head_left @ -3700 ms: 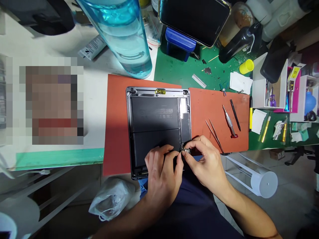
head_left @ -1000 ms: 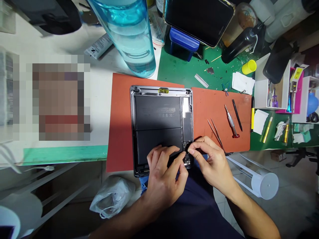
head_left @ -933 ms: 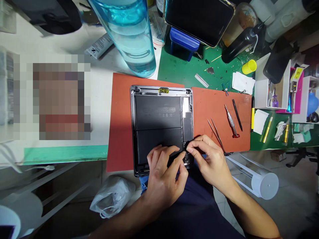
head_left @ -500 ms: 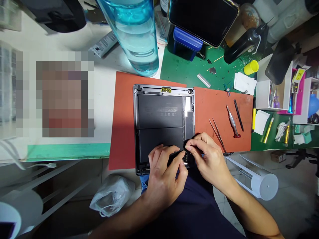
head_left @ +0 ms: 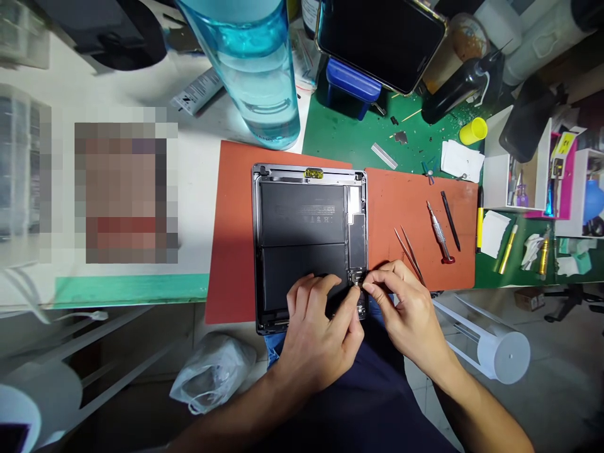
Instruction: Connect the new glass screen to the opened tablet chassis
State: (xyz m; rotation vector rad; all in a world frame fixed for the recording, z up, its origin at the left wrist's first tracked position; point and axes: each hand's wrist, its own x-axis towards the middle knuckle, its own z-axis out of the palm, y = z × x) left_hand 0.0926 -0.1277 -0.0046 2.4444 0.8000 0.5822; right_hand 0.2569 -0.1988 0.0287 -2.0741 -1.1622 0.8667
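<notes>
An opened tablet (head_left: 302,277), its black battery cells (head_left: 302,217) and inner parts bare, lies partly over the front edge of the mat. My left hand (head_left: 323,321) rests across its lower part with fingers apart; the index fingertip touches the small board and connectors (head_left: 356,277) near the lower right. Just beyond the tablet's right edge is my right hand (head_left: 401,299), thumb and index finger pinched together. Anything held in that pinch is too small to make out. Tweezers (head_left: 408,251) lie just above the right hand.
On the orange mat (head_left: 387,201) to the right lie a screwdriver (head_left: 440,233) and a black stick-like tool (head_left: 450,220). A tall blue water bottle (head_left: 264,82) stands behind the tablet. A phone (head_left: 382,38) leans on a blue stand (head_left: 353,85). White organizer boxes (head_left: 523,170) stand at right.
My right hand has shifted slightly right and down, off the tablet's edge. My left index fingertip has moved right, and more of the small board shows. The view has shifted slightly.
</notes>
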